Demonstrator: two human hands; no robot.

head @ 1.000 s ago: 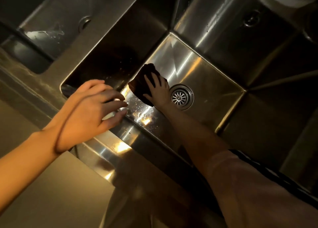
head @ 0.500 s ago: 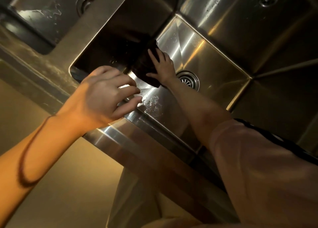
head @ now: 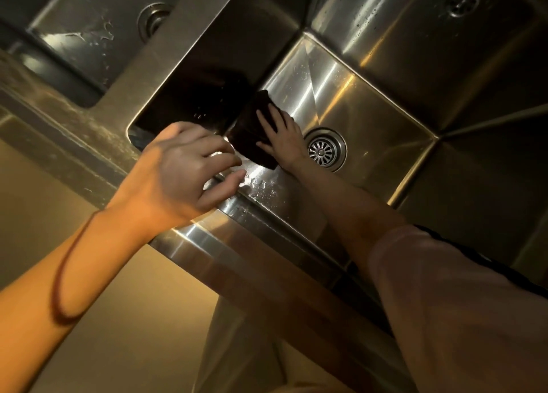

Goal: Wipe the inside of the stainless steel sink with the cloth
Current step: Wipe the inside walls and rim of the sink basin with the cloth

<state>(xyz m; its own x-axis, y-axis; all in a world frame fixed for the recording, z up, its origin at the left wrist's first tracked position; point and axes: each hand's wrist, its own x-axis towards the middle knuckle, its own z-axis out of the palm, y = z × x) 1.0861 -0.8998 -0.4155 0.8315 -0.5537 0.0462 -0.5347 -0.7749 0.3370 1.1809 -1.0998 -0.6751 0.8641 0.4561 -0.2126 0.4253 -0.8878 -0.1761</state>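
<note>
Warm tan flooring fills the lower left of the frame, and I see my two arms reaching up from the bottom edge toward a steel counter. Nearest, a pale sleeve (head: 462,309) covers my right upper arm at lower right, and a thin reddish band (head: 59,291) loops my left forearm at lower left. My left hand (head: 181,173) sits at mid-frame over the front rim of the sink (head: 385,101), fingers loosely curled and holding nothing; I cannot tell whether the fingertips touch the wet metal. Beyond it, my right hand (head: 281,137) lies flat on the basin floor, fingers spread and straight, pressing the dark cloth (head: 252,134) down against the floor where it meets the left wall. Just right of that hand is the round drain strainer (head: 324,149). Water droplets shine on the steel near the front rim. Farther, at upper left, a second basin (head: 89,36) shows its own drain. I can read no labels or writing anywhere.
</note>
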